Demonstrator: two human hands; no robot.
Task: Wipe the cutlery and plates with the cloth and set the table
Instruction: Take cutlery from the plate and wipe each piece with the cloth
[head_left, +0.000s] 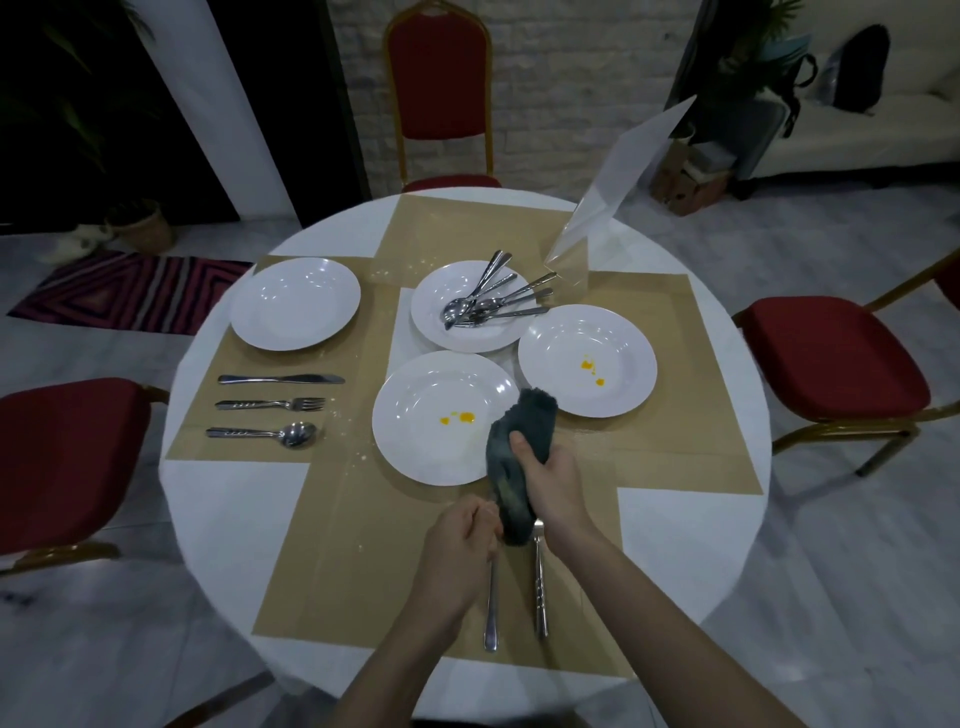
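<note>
Fingers of the right hand (550, 480) curl round the dark cloth (519, 457); the left hand (462, 535) pinches a utensil (491, 608) at six o'clock. Nine o'clock's setting looks done; two stained plates (587, 360) and piled cutlery (493, 304) remain.

Two bare forearms entering from bottom edge of head view. Left hand (460, 540) and right hand (553, 480) both ungloved. No sleeves, cuffs, watch, rings or wristbands visible on either arm. Nails short where visible. Rest of body outside frame.
</note>
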